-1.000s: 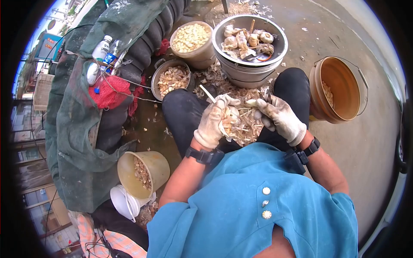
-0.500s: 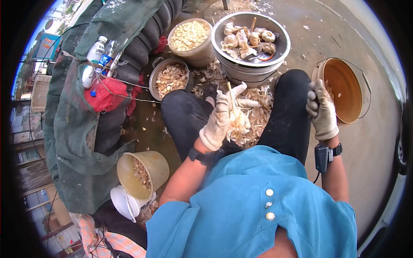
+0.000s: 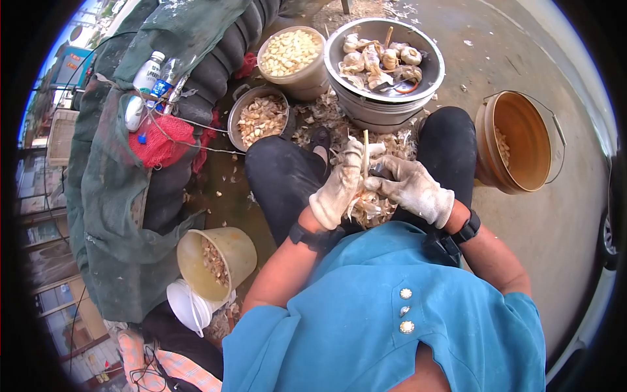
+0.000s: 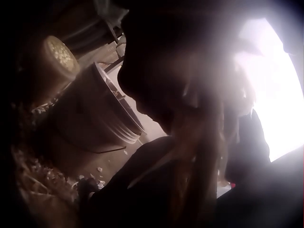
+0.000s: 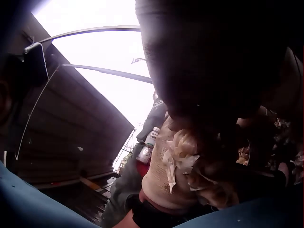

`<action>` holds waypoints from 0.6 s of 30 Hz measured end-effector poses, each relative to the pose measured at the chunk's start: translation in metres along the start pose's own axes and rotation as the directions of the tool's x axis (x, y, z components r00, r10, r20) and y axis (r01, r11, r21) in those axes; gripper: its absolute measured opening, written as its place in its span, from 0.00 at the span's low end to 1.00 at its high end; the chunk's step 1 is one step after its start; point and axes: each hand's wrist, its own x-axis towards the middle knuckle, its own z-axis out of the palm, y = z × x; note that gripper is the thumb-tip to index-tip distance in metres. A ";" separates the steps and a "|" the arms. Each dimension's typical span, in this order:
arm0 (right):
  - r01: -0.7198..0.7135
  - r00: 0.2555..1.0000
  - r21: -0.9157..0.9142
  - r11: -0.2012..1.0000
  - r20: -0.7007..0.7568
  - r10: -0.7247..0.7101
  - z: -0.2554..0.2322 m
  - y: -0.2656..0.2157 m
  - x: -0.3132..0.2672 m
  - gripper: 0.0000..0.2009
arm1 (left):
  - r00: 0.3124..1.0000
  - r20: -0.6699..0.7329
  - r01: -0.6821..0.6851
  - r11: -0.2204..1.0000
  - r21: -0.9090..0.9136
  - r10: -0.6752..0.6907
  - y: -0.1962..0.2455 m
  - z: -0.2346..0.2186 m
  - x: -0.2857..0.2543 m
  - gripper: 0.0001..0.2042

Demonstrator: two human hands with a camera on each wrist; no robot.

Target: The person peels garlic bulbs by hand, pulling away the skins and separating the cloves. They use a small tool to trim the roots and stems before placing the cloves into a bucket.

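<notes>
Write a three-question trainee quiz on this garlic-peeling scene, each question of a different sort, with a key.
1. True or false: the left hand grips a garlic bulb by its stalk.
2. Which container sits beside the person's right knee? A) orange bucket B) metal basin C) white tub
3. Fill in: the metal basin holds whole garlic ____.

Key: 1 true; 2 A; 3 bulbs. The right hand also works at the bulb; whether it holds a tool cannot be told.
</notes>
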 end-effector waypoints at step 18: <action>-0.121 0.968 0.047 0.992 -0.217 0.128 -0.006 0.008 0.010 0.16 | 0.978 0.189 -0.062 0.990 -0.128 0.086 -0.033 -0.019 0.000 0.20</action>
